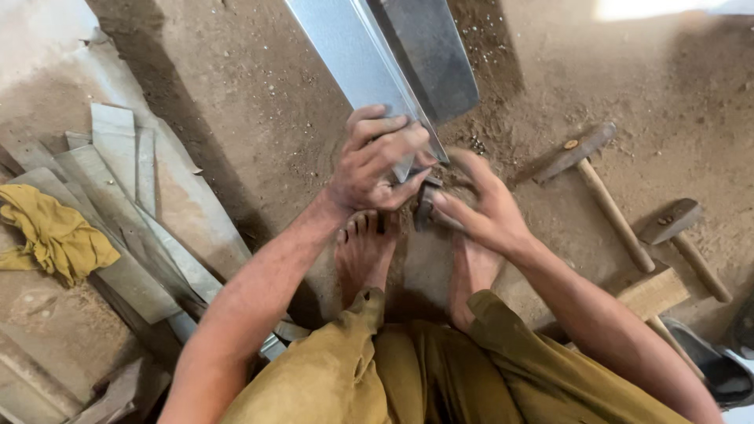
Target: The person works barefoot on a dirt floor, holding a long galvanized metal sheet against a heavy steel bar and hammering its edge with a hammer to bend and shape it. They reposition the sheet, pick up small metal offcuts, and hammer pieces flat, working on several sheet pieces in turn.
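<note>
A long folded strip of shiny grey sheet metal slopes down from the top edge of the dusty dirt floor to its middle. The left hand grips the strip's lower end. The right hand pinches a small dark object, too blurred to name. 2 wooden-handled hammers lie toward the floor's right edge.

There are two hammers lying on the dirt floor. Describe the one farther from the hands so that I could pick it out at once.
Start at the person's right hand and look along the dirt floor to the picture's right side. Past the long-handled hammer lies the second hammer, near the right edge, just above a pale wooden block. Its handle is shorter than its neighbour's, and it lies farther from the folded metal sheet.
</note>
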